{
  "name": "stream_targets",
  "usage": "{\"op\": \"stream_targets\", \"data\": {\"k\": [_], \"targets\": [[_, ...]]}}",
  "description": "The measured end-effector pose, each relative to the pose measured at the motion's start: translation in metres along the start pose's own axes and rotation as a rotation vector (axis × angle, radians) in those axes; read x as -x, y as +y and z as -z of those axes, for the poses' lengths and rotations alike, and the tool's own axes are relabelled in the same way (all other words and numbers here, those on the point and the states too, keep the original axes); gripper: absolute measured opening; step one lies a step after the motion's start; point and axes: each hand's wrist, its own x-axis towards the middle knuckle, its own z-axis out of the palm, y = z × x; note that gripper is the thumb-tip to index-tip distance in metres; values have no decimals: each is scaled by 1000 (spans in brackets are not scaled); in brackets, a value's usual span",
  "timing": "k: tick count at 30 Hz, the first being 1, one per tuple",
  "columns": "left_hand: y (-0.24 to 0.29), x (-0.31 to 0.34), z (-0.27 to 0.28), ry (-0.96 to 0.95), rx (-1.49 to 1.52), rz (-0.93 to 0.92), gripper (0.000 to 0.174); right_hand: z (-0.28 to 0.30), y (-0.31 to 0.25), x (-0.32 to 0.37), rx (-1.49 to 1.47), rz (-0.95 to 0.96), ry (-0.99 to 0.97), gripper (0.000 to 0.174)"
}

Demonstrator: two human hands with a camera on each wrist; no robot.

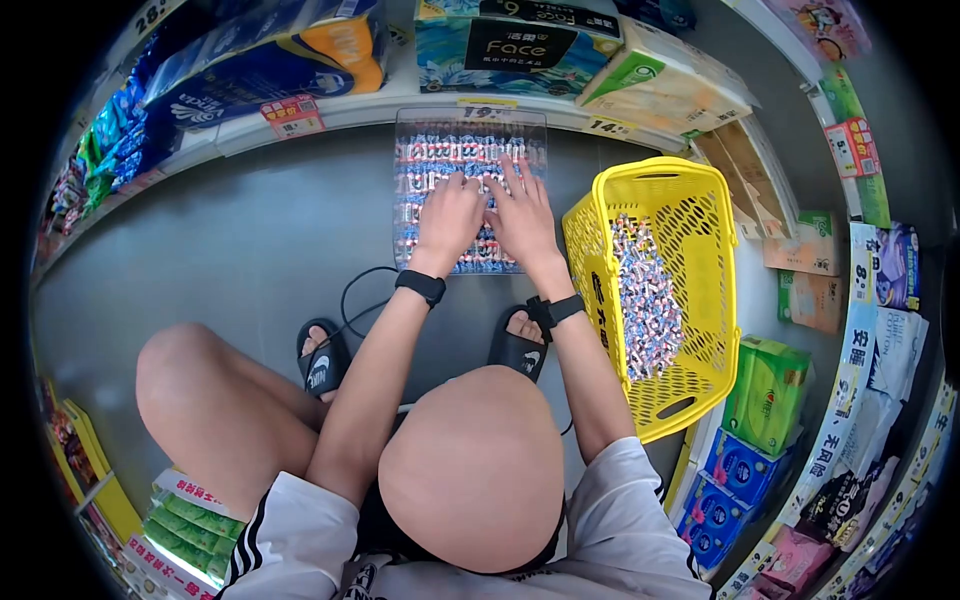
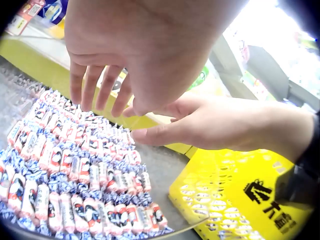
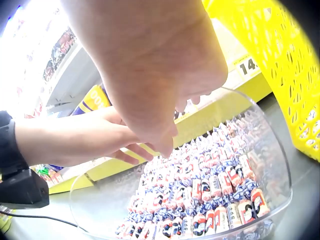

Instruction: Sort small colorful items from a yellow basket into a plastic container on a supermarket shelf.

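Neat rows of wrapped candies (image 1: 455, 152), white and red with blue twisted ends, fill a clear plastic bin (image 1: 397, 250) on the floor. Both hands are over the rows. My left hand (image 1: 449, 222) is above the middle, its fingers (image 2: 91, 88) pointing down, slightly bent and spread. Beside it my right hand (image 1: 524, 228) reaches farther in, fingers stretched toward the back rows. The thumb of the right hand (image 2: 165, 131) lies near the left fingertips in the left wrist view. No candy shows in either hand; the palm sides are partly hidden.
To the right stands a yellow shopping basket (image 1: 652, 168) with many loose wrapped candies (image 1: 645, 300) inside. Shelves with tissue packs (image 1: 520, 48) run behind the bin and along the right. A black cable (image 1: 347, 290) loops beside the sandals (image 1: 323, 358).
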Motion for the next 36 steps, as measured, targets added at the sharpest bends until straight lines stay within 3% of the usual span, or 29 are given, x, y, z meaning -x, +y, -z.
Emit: {"op": "stream_targets", "data": {"k": [11, 16, 19, 26, 36], "targets": [[64, -11, 37, 173, 247, -222, 19, 84, 1, 23, -52, -12, 274, 39], [103, -18, 34, 182, 292, -323, 19, 128, 19, 46, -126, -121, 279, 32], [125, -23, 29, 140, 243, -438, 16, 145, 36, 58, -185, -150, 390, 24], [171, -32, 15, 83, 241, -495, 19, 152, 87, 100, -202, -319, 399, 22], [178, -41, -3, 53, 112, -579, 16, 136, 118, 132, -198, -473, 279, 22]]}}
